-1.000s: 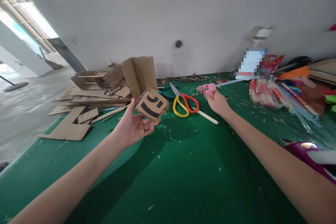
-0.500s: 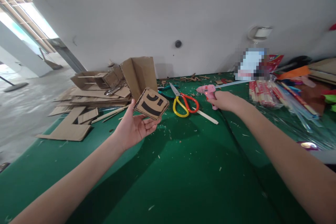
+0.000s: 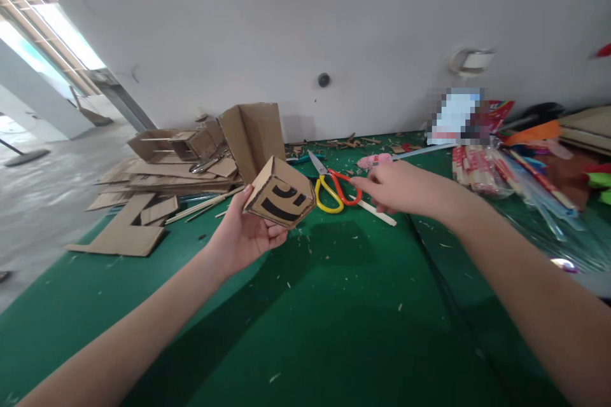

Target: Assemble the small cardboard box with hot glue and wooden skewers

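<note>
My left hand (image 3: 248,229) grips a small cardboard box (image 3: 284,194), thumb on its near-left edge and fingers underneath. Black print marks the face turned toward me, and the box is tilted above the table. My right hand (image 3: 396,187) is in the air with its index finger stretched left and the other fingers loosely bent; I see nothing in it. Just behind it lies a pink glue gun (image 3: 373,161), its handle hidden by the hand. Scissors (image 3: 337,191) with one yellow and one red handle lie between the hands, beside a pale wooden stick (image 3: 379,213).
A folded cardboard piece (image 3: 258,133) stands behind the box. Cardboard sheets (image 3: 124,229) and thin sticks (image 3: 198,206) are piled at left. Bagged sticks (image 3: 477,168) and a propped phone (image 3: 456,116) are at right. A white wall (image 3: 238,32) closes off the back; scraps litter the green table (image 3: 305,331).
My right hand has let go of the glue gun and moved left toward the scissors. My left hand has turned the box, so its top side now shows.
</note>
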`<state>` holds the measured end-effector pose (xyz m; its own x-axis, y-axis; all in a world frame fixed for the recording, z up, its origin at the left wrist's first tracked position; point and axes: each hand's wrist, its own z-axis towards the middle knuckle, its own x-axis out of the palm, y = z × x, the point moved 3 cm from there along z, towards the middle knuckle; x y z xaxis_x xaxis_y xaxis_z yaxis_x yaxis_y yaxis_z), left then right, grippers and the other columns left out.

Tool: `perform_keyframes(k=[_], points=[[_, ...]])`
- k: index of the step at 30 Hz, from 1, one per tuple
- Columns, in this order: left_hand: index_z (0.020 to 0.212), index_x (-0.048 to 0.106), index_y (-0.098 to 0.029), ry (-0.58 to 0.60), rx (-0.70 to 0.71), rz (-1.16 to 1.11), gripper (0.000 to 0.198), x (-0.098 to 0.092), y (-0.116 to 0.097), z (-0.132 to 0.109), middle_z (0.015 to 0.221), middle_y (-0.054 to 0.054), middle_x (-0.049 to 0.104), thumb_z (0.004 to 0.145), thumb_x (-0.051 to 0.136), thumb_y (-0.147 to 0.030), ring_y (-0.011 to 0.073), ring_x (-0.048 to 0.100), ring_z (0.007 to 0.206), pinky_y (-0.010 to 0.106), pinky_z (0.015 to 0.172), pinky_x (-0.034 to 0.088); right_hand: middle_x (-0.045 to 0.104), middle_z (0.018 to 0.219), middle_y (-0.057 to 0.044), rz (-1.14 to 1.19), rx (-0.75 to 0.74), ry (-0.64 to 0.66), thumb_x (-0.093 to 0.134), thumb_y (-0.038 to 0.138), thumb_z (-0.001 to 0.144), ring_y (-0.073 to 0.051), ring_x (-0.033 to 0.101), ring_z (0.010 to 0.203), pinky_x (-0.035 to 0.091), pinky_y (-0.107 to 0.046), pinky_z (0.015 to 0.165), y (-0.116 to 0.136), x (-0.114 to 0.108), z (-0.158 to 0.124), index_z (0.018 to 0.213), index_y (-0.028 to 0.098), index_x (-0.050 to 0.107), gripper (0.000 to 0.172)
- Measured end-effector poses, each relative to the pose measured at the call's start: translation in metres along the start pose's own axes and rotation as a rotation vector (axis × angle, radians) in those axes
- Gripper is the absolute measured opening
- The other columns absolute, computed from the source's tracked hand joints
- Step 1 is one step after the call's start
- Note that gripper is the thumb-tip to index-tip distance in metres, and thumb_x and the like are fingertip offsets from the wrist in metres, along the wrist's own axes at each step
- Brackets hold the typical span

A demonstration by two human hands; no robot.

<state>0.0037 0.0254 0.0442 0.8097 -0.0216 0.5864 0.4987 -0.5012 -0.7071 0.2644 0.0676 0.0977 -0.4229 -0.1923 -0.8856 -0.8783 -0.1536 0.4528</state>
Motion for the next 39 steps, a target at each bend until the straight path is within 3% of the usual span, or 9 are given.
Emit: perform_keyframes(k=[4, 8, 15, 22, 24, 26, 31, 35, 39], points=[[0.106, 0.064, -0.014, 0.052, 0.033, -0.003, 0.047, -0.002, 0.002, 0.000, 0.085, 0.011, 0.070, 0.087, 0.046, -0.053, 0.0171, 0.062, 0.061, 0.032, 0.064, 0.054, 0.072, 0.096, -0.012, 0.379, -0.138, 0.254, 0.048, 0.053, 0.089, -0.020, 0.070, 0.081, 0.059, -0.030, 0.062, 0.040, 0.011, -0.019, 0.098, 0.017, 0.065, 0.041], [0.107, 0.066, -0.015, 0.187, 0.077, -0.004, 0.050, -0.004, 0.004, 0.001, 0.094, 0.009, 0.072, 0.074, 0.064, -0.052, 0.0170, 0.063, 0.065, 0.032, 0.066, 0.054, 0.069, 0.113, -0.010, 0.573, -0.353, 0.417, 0.056, 0.038, 0.089, -0.020, 0.068, 0.098, 0.061, -0.029, 0.072, 0.051, 0.020, -0.027, 0.117, 0.019, 0.062, 0.035], [0.116, 0.062, -0.021, 0.301, 0.218, 0.061, 0.055, -0.010, 0.004, 0.006, 0.116, 0.007, 0.068, 0.070, 0.069, -0.049, 0.0256, 0.063, 0.100, 0.034, 0.073, 0.055, 0.068, 0.115, -0.009, 0.712, -0.376, 0.406, 0.052, 0.022, 0.090, -0.018, 0.066, 0.104, 0.059, -0.030, 0.084, 0.055, 0.023, -0.026, 0.116, 0.017, 0.065, 0.029], [0.132, 0.050, -0.026, 0.246, 0.363, 0.162, 0.074, -0.019, 0.002, 0.005, 0.116, 0.004, 0.067, 0.066, 0.078, -0.045, 0.0256, 0.063, 0.104, 0.036, 0.081, 0.057, 0.071, 0.109, -0.005, 0.623, -0.365, 0.302, 0.058, 0.032, 0.087, -0.023, 0.065, 0.105, 0.053, -0.040, 0.092, 0.052, 0.027, -0.021, 0.107, 0.024, 0.068, 0.024], [0.134, 0.047, -0.025, 0.235, 0.406, 0.240, 0.079, -0.019, 0.002, 0.003, 0.119, 0.007, 0.065, 0.065, 0.080, -0.045, 0.0288, 0.061, 0.109, 0.038, 0.085, 0.055, 0.068, 0.115, -0.007, 0.561, -0.335, 0.226, 0.062, 0.044, 0.084, -0.027, 0.061, 0.112, 0.051, -0.043, 0.094, 0.052, 0.027, -0.020, 0.109, 0.023, 0.066, 0.033], [0.134, 0.046, -0.024, 0.228, 0.465, 0.349, 0.083, -0.018, 0.002, 0.001, 0.127, 0.010, 0.060, 0.062, 0.082, -0.043, 0.0326, 0.057, 0.117, 0.040, 0.090, 0.053, 0.061, 0.128, -0.011, 0.508, -0.301, 0.138, 0.066, 0.053, 0.077, -0.031, 0.055, 0.121, 0.049, -0.046, 0.096, 0.053, 0.029, -0.021, 0.124, 0.021, 0.058, 0.057], [0.132, 0.046, -0.024, 0.225, 0.624, 0.632, 0.084, -0.012, -0.002, -0.001, 0.133, 0.011, 0.055, 0.059, 0.086, -0.036, 0.0334, 0.052, 0.123, 0.039, 0.095, 0.050, 0.041, 0.147, -0.016, 0.398, -0.377, 0.013, 0.077, 0.058, 0.061, -0.035, 0.039, 0.135, 0.043, -0.053, 0.102, 0.061, 0.036, -0.027, 0.154, 0.023, 0.006, 0.122], [0.129, 0.048, -0.025, 0.279, 0.759, 0.826, 0.077, -0.009, -0.007, -0.004, 0.128, 0.009, 0.056, 0.061, 0.084, -0.026, 0.0308, 0.053, 0.121, 0.040, 0.099, 0.047, 0.037, 0.148, -0.013, 0.346, -0.522, -0.041, 0.078, 0.049, 0.063, -0.033, 0.035, 0.137, 0.040, -0.052, 0.105, 0.062, 0.045, -0.027, 0.153, 0.029, -0.008, 0.126], [0.129, 0.045, -0.027, 0.285, 0.820, 0.960, 0.083, -0.010, -0.007, -0.007, 0.129, 0.008, 0.053, 0.056, 0.085, -0.023, 0.0312, 0.050, 0.122, 0.042, 0.102, 0.044, 0.031, 0.152, -0.012, 0.345, -0.641, -0.074, 0.077, 0.045, 0.064, -0.032, 0.035, 0.137, 0.037, -0.049, 0.108, 0.058, 0.051, -0.025, 0.154, 0.029, -0.006, 0.123]])
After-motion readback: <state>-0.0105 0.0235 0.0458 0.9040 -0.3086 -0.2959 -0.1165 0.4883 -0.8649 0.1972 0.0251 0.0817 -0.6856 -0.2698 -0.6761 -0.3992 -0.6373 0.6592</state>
